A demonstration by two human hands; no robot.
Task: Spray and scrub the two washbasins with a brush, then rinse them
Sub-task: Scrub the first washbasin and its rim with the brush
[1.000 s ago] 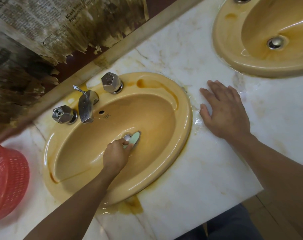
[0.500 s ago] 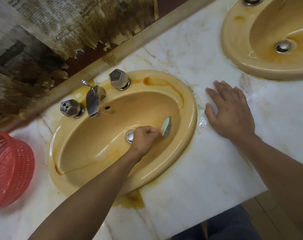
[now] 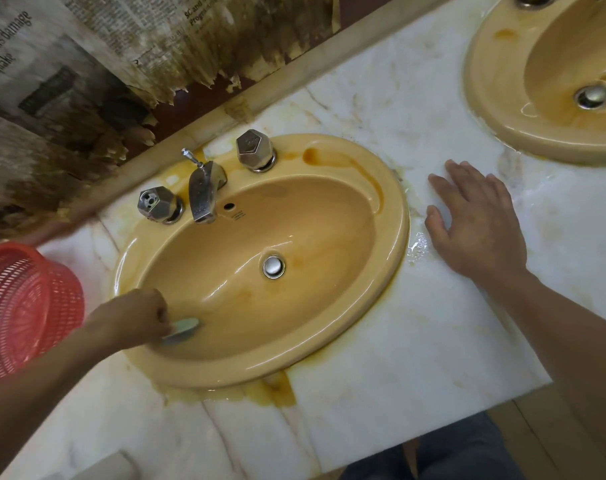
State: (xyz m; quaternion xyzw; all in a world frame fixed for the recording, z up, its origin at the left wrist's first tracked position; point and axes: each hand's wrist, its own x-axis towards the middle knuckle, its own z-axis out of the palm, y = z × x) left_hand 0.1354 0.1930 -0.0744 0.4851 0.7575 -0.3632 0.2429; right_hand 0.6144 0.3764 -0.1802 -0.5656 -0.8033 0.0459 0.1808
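Brush (image 3: 182,329): I am watching it pressing against the near-left inner wall of the yellow washbasin (image 3: 393,220), with the left hand (image 3: 135,317) gripping it, fingers curled. Right hand (image 3: 478,223): lying flat with fingers spread on the marble counter (image 3: 398,341), between that basin and the second washbasin (image 3: 492,91).

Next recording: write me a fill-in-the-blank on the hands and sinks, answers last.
The left hand grips the pale ____ brush in the near washbasin.
The right hand lies ____ on the counter.
The plastic basket beside that washbasin is ____.
Missing: green; flat; red.
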